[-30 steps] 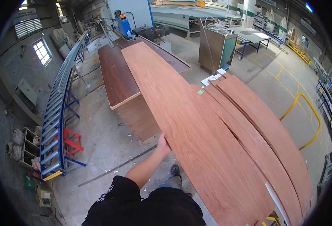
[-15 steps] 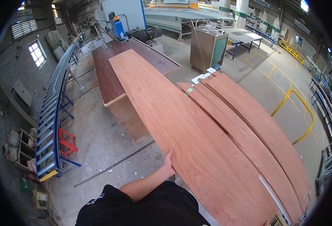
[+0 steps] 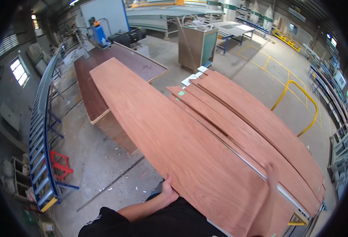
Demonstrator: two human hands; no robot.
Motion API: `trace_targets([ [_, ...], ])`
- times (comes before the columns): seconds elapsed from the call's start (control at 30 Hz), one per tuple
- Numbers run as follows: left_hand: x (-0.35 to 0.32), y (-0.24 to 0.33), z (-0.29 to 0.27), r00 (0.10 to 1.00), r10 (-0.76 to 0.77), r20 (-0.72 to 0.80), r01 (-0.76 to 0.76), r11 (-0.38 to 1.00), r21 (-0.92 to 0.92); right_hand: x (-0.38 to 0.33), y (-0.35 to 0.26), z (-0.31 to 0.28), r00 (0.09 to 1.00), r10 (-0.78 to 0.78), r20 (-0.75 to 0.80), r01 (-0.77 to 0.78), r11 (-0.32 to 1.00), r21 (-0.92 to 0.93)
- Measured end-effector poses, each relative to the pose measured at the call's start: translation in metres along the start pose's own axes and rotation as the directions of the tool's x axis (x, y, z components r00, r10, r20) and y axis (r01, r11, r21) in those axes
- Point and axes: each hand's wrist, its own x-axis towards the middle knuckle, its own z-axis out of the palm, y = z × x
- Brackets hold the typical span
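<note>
A long reddish wood board (image 3: pixel 162 130) runs lengthwise in front of me, its far end over a dark brown table (image 3: pixel 89 89). My left hand (image 3: pixel 168 190) grips its left edge, thumb on top and the other fingers hidden underneath. My right forearm crosses above the board's near part. Blurred by motion, my right hand (image 3: pixel 272 176) is at the board's right edge, beside a narrow pale strip (image 3: pixel 257 169) in the gap. Its fingers cannot be made out. More boards of the same wood (image 3: pixel 237 104) lie to the right, overlapping, with small green stickers (image 3: pixel 181 93) near one far end.
A blue-framed roller conveyor (image 3: pixel 42 154) stretches along the left, with a red stand (image 3: pixel 60 165) next to it. Beyond the boards stands a cabinet (image 3: pixel 195 47). A yellow bar (image 3: pixel 315 112) rises from the floor at right. A dark strip (image 3: pixel 111 183) lies on the floor.
My right arm and hand have come into view over the board. The gap along the board's right edge shows more of the pale strip. The view has turned rightward; my left hand keeps its grip.
</note>
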Motion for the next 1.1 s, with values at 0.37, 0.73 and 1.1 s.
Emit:
trace_targets([
  [0.37, 0.023, 0.046, -0.025, 0.959, -0.277, 0.061, 0.273, 0.960, 0.060, 0.058, -0.281, 0.199, 0.653, -0.045, 0.756, 0.282, 0.941, -0.188],
  [0.73, 0.192, 0.361, -0.015, 0.901, 0.410, 0.143, -0.420, 0.906, 0.044, 0.056, -0.283, 0.178, 0.708, 0.071, 0.703, 0.071, 0.983, -0.170],
  [1.1, 0.198, 0.314, -0.006, 0.838, 0.497, 0.226, -0.478, 0.466, 0.745, 0.027, -0.270, 0.079, 0.979, 0.054, 0.197, 0.001, 0.964, -0.265],
])
